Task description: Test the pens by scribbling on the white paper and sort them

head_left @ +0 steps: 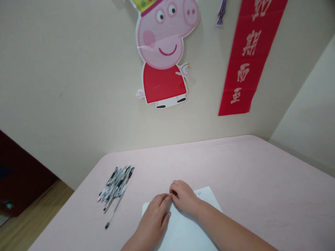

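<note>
A sheet of white paper (pixel 187 233) lies on the pink-covered table below both hands, with small dark print near its top right corner. My left hand (pixel 155 218) rests over the paper's left part, fingers stretched toward the right and thumb apart from them. Its fingertips meet those of my right hand (pixel 184 196) near the top edge of the sheet. The right fingers are curled into a pinch there. Whether they grip the paper's edge or something small is hidden.
A heap of pens (pixel 117 186) lies to the left on the pink table (pixel 248 181), one pen sticking out toward me. Behind the table rises a wall with a cartoon pig cutout (pixel 165 82) and a red banner (pixel 246 66). Wooden floor (pixel 39 205) shows at lower left.
</note>
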`<state>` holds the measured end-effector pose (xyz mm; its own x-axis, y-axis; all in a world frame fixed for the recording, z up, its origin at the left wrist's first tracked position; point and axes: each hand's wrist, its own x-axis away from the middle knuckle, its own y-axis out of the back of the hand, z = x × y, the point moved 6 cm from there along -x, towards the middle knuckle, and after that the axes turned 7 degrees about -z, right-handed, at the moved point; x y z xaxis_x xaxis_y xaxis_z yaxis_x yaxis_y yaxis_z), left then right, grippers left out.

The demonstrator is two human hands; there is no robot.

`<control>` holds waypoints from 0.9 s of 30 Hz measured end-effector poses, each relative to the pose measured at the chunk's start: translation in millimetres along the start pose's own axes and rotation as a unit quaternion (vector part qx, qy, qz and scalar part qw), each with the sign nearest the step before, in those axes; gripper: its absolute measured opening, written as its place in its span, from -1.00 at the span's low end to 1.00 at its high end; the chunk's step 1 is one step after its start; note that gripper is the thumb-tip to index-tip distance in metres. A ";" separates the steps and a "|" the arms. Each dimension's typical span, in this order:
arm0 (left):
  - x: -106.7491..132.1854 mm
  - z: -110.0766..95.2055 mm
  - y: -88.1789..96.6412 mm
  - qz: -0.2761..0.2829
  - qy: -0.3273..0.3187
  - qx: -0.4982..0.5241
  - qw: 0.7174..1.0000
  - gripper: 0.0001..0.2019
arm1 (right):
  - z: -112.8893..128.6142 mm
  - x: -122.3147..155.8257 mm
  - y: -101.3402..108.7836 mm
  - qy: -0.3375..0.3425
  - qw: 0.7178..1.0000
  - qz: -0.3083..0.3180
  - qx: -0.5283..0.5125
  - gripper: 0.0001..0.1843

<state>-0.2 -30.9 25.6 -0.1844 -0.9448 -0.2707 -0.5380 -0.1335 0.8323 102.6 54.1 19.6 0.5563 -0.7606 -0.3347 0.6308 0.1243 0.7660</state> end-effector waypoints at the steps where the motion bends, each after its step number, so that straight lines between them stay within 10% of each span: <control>1: -0.2 -0.4 -0.1 -0.003 -0.005 0.000 1.000 -0.50 | -0.1 0.0 0.4 0.000 1.000 -0.002 -0.001 -0.87; 16: -0.2 7.9 4.2 -0.015 -0.029 -0.021 0.999 -0.51 | -1.5 -1.8 1.5 -0.008 1.000 0.004 -0.013 -0.89; 22: -9.9 46.2 47.2 -0.097 -0.003 -0.156 0.983 -0.74 | -1.9 -3.6 2.7 -0.022 0.999 0.012 -0.021 -0.91; 27: -2.5 82.3 87.6 -0.122 0.154 -0.319 0.927 -0.81 | -2.4 -4.3 2.3 -0.024 0.999 0.014 -0.026 -0.89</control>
<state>-114.5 -15.6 59.4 0.1751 -0.8909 -0.4191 0.0810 -0.4112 0.9079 102.9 59.2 21.4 0.5483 -0.7857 -0.2865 0.6435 0.1776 0.7445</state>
